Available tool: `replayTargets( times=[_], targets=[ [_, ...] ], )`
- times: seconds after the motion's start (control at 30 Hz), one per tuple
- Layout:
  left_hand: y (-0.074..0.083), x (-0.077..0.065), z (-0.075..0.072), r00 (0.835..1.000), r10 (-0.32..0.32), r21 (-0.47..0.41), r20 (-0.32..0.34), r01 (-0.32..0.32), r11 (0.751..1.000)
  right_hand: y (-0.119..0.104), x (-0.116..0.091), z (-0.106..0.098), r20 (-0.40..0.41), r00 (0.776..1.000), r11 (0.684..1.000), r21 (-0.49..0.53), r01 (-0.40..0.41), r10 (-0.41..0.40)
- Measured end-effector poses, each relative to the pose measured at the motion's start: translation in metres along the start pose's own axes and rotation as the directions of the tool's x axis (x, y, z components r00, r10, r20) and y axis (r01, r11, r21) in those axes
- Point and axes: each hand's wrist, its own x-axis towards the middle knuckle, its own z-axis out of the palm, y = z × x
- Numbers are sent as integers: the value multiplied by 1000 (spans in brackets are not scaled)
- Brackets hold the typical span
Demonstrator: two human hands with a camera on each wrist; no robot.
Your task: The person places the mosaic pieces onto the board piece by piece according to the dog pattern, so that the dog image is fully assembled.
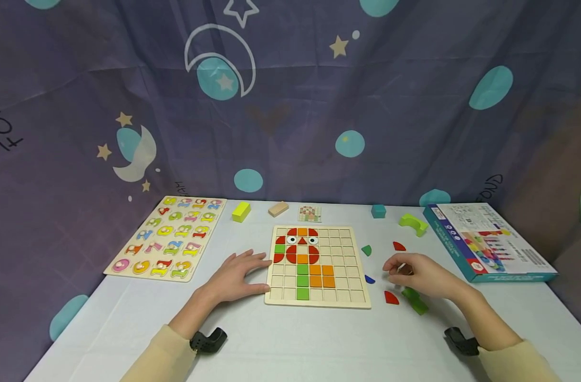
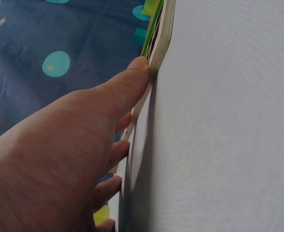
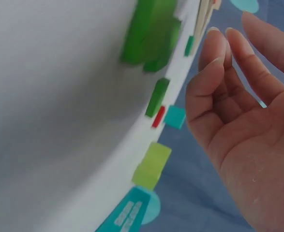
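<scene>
A wooden grid board (image 1: 352, 254) lies on the white table, with red, orange, green and white eye-marked pieces set in some of its squares. At its left edge rests my left hand (image 1: 237, 276), fingers spread and thumb touching the rim; in the left wrist view the thumb lies along the board's side (image 2: 162, 48). To the right of the board hovers my right hand (image 1: 421, 275), fingers loosely bent with nothing between them. Below it are green pieces (image 1: 415, 302), partly hidden by the hand. Near it lie red quarter-round pieces (image 1: 391, 297), a blue piece (image 1: 369, 279) and a green piece (image 1: 366, 250).
A number puzzle board (image 1: 168, 236) lies at the left. Along the back are a yellow block (image 1: 241, 211), a plain wooden block (image 1: 278, 209), a small picture card (image 1: 309, 214), a teal block (image 1: 378, 211) and a lime arch (image 1: 413, 224). A flat box (image 1: 491, 244) stands at the right.
</scene>
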Motion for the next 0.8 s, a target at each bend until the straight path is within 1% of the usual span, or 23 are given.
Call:
replayTargets(
  times=[0.2,0.37,0.5,0.67,0.8],
  targets=[
    [-1,-1,1,1000,-2,0,2,2,1000,8,-12,-4,14,1000,1000,-28,-7,8],
    [-2,0,2,1000,-1,-4,0,1,1000,13,-19,-4,40,999,999,-12,-32,33],
    [-1,0,3,1000,5,2,-3,-5,1000,17,-22,-3,63,997,999,-11,-39,40],
    [0,0,1,1000,0,5,2,0,1000,18,-23,-1,60,997,999,-25,-43,44],
    [1,0,0,1000,-4,2,5,4,1000,15,-23,2,66,998,999,-37,-22,24]
  ],
)
